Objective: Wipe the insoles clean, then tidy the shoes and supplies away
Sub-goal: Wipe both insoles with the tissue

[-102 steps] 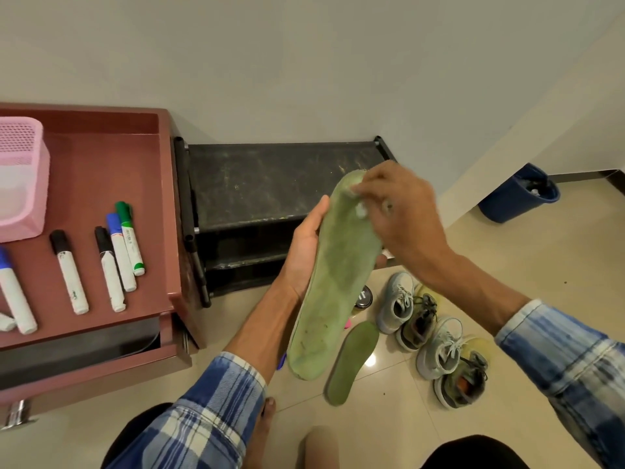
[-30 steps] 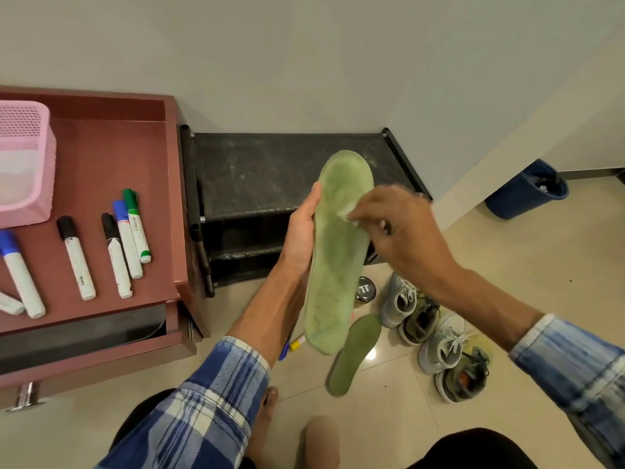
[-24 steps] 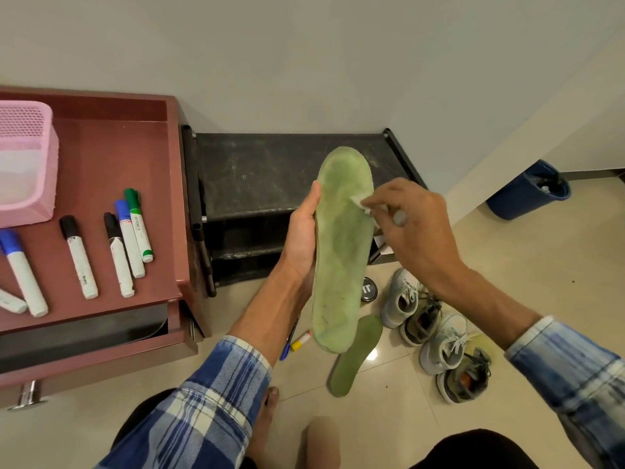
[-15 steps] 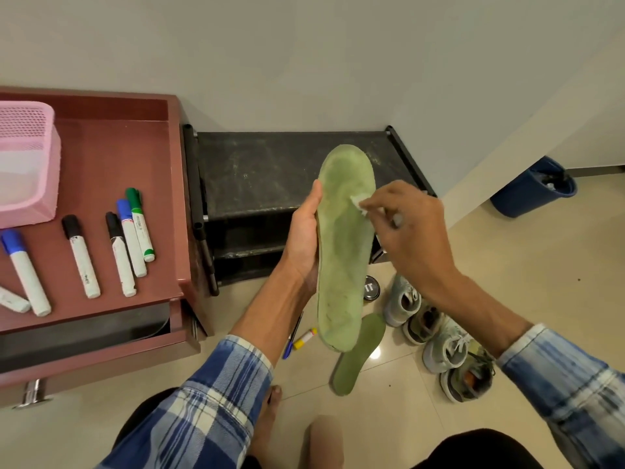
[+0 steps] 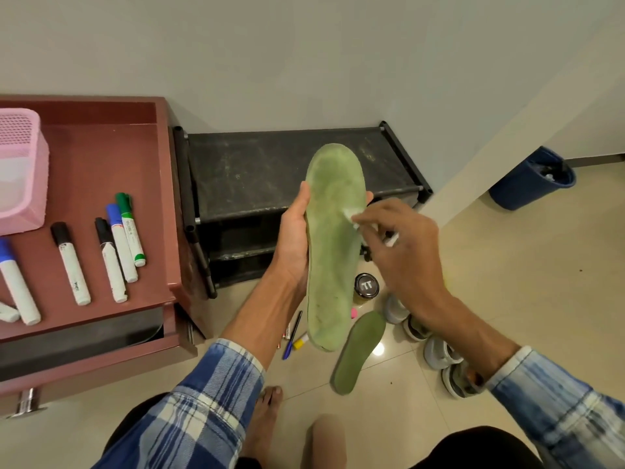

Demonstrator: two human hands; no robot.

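Note:
My left hand (image 5: pixel 293 238) grips a long, stained green insole (image 5: pixel 333 252) from behind, holding it upright in front of the black shoe rack (image 5: pixel 257 174). My right hand (image 5: pixel 399 242) pinches a small white wipe (image 5: pixel 351 216) against the insole's right edge, in its upper half. A second green insole (image 5: pixel 358 353) lies flat on the floor below. Grey sneakers (image 5: pixel 436 350) stand in a row on the floor at the right, partly hidden by my right forearm.
A red-brown cabinet (image 5: pixel 101 170) at the left carries several markers (image 5: pixel 116 245) and a pink basket (image 5: pixel 20 170); its drawer stands open. A black round tin (image 5: pixel 367 286), pens (image 5: pixel 291 335) and my bare foot (image 5: pixel 267 411) are on the tiled floor. A blue bin (image 5: pixel 534 179) stands far right.
My right hand with the wipe has slid down the insole from its toe end to the right edge of the upper half. My left hand keeps its hold.

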